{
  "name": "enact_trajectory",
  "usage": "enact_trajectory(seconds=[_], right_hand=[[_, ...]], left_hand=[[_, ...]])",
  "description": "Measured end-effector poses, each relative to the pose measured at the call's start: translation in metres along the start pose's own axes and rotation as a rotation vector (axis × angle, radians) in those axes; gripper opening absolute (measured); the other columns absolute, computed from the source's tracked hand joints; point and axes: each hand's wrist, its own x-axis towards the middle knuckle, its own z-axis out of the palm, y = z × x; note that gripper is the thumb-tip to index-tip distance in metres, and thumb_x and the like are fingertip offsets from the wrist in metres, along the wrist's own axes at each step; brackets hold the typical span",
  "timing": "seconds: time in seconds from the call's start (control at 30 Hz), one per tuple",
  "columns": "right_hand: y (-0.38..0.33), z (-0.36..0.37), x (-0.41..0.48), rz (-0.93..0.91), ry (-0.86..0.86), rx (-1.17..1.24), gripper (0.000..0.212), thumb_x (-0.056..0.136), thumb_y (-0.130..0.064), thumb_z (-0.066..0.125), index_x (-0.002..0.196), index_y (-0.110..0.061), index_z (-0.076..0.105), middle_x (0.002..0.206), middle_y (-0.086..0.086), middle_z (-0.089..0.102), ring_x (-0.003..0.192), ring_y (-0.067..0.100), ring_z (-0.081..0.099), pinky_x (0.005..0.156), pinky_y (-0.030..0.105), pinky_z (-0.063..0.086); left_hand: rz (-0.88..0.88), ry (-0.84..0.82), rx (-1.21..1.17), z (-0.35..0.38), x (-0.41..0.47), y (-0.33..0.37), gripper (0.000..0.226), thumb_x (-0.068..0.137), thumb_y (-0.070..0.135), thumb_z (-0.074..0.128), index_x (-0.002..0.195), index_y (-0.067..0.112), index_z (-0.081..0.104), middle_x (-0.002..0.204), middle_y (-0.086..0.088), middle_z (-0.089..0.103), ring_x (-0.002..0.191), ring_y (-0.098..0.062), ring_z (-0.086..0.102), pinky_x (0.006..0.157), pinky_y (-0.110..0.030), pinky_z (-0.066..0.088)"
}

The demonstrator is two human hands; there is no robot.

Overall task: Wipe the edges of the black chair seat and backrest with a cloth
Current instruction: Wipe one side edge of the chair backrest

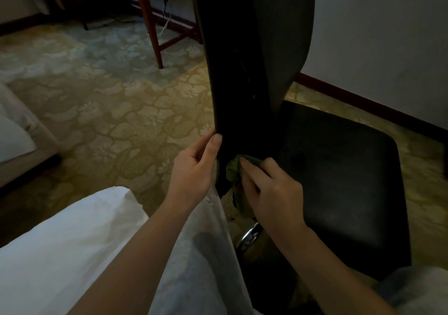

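The black chair's backrest (242, 47) rises edge-on through the middle of the view, and its black seat (344, 181) spreads out to the right. My left hand (194, 169) grips the backrest's lower left edge, thumb on the near face and fingers wrapped behind. My right hand (269, 188) holds a crumpled green cloth (234, 171) against the bottom of the backrest, close to where it meets the seat. Part of the cloth hangs down under my palm.
A chrome chair post (249, 237) shows below the seat. White clothing (84, 254) fills the lower left. A wooden table leg (151, 23) stands on the patterned carpet (109, 101) behind, with a white cable by the wall. Bed linen (14, 132) lies at far left.
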Motion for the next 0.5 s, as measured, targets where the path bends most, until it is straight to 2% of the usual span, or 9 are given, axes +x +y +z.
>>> enact_trajectory(seconds=[0.1,0.17,0.27,0.37,0.5], right_hand=[[-0.006,0.004,0.011,-0.012,0.028,0.027,0.022,0.095,-0.021,0.064,0.114,-0.014,0.072,0.085,0.003,0.062,0.062,0.016,0.057,0.049,0.027,0.047],[-0.006,0.012,0.01,-0.012,0.0,0.028,0.02,0.095,-0.02,0.063,0.111,-0.014,0.072,0.083,0.004,0.061,0.06,0.017,0.055,0.048,0.029,0.047],[0.001,0.024,0.001,0.012,-0.146,-0.069,0.016,0.088,-0.019,0.068,0.102,-0.019,0.075,0.081,0.002,0.06,0.057,0.019,0.054,0.044,0.031,0.046],[0.009,0.027,-0.011,0.062,-0.262,-0.139,0.015,0.078,-0.018,0.078,0.092,-0.024,0.076,0.077,-0.002,0.059,0.051,0.017,0.053,0.039,0.027,0.042],[0.01,0.011,-0.016,0.038,-0.147,-0.087,0.02,0.087,-0.02,0.069,0.106,-0.019,0.075,0.082,-0.001,0.063,0.056,0.014,0.056,0.043,0.023,0.041]], left_hand=[[-0.005,0.003,0.001,0.0,0.0,0.002,0.069,0.078,0.08,0.054,0.13,0.035,0.064,0.117,0.004,0.073,0.11,-0.011,0.066,0.101,-0.05,0.051],[-0.016,0.005,-0.019,0.0,0.0,0.003,0.061,0.081,0.074,0.056,0.127,0.035,0.065,0.12,0.009,0.071,0.116,-0.009,0.065,0.105,-0.046,0.049],[-0.021,0.004,-0.026,0.001,0.001,0.003,0.063,0.081,0.074,0.057,0.129,0.033,0.065,0.122,0.011,0.07,0.12,-0.01,0.063,0.106,-0.045,0.047],[-0.016,-0.005,-0.012,0.001,0.0,0.001,0.065,0.085,0.07,0.055,0.132,0.027,0.064,0.122,0.009,0.071,0.118,-0.011,0.064,0.105,-0.044,0.049],[0.002,-0.005,-0.011,0.0,0.0,0.0,0.07,0.084,0.072,0.055,0.132,0.021,0.064,0.121,0.006,0.071,0.118,-0.012,0.065,0.105,-0.044,0.049]])
